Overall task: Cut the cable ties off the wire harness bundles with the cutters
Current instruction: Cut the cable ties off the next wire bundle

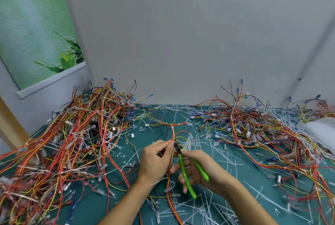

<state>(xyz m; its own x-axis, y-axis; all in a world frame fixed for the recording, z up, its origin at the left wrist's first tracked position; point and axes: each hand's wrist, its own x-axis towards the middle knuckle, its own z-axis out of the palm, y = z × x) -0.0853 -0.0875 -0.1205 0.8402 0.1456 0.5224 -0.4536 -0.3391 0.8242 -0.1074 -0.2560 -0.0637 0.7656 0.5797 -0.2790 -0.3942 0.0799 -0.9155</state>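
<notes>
Judged light, limp, easily nicked: wire harness (pixel 173 132) over worktop (pixel 253 175), left hand (pixel 154 159) grip pinching it beside the cutter nose, right hand (pixel 201 168) grip curled round green cutters (pixel 184 170), handles spread.

Left hand (pixel 154 159), right hand (pixel 201 168), that's two; one green cutters (pixel 184 171); one held harness (pixel 173 132); nine o'clock heap (pixel 72 143), two o'clock heap (pixel 253 127); cut ties (pixel 215 208) uncountable.
</notes>
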